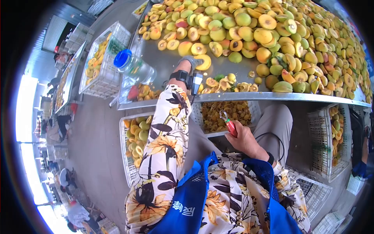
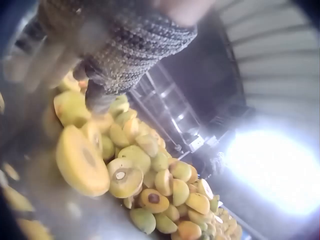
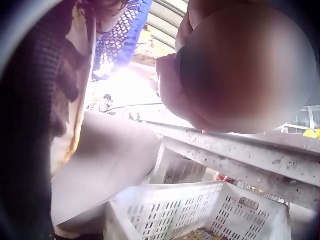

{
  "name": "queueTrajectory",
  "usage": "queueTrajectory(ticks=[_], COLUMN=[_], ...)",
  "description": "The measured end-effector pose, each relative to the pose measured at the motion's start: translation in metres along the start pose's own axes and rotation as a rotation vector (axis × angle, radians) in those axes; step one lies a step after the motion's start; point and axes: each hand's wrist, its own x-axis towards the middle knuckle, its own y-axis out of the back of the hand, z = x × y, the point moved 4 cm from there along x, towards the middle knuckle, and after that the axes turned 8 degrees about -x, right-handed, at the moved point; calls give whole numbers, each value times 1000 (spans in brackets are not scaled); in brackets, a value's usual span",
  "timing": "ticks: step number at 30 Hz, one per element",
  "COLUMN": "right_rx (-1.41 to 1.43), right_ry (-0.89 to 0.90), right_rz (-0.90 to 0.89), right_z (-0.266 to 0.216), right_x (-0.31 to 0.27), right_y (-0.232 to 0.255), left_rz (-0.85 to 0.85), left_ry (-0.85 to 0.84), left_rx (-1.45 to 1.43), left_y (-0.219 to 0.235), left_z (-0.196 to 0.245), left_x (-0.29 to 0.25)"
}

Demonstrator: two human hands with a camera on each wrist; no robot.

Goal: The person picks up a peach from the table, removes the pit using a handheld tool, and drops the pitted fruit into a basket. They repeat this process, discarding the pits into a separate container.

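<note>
My left hand, in a grey knit glove, reaches over the metal table at the near edge of a heap of peaches. Beside its fingers lies a yellow peach half, cut side up. In the left wrist view the gloved fingers point down among the fruit, overlapping a yellow-green peach; I cannot tell whether they grip it. My right hand holds a red-handled pitting tool over my lap, its looped metal tip pointing away. A blurred round shape covers much of the right wrist view.
A blue-capped bottle lies at the table's left. Peach scraps sit along the near metal edge. Below stand a white crate of scraps, a crate of peaches at left and another crate at right.
</note>
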Motion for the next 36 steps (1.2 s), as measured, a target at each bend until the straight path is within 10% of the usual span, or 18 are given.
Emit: queueTrajectory(ticks=[11, 19, 27, 36], right_rx=[227, 176, -139, -371], right_ry=[59, 218, 299, 113], right_rz=[401, 77, 128, -23], right_z=[-23, -33, -30, -23], right_x=[58, 51, 16, 5], right_y=[20, 10, -1, -17], left_rz=[-237, -300, 29, 154], left_ry=[-272, -44, -398, -319], left_rx=[-1249, -1551, -1470, -1405], left_y=[-73, -85, -91, -99], left_z=[-7, -45, -51, -51], left_x=[-163, -227, -226, -227])
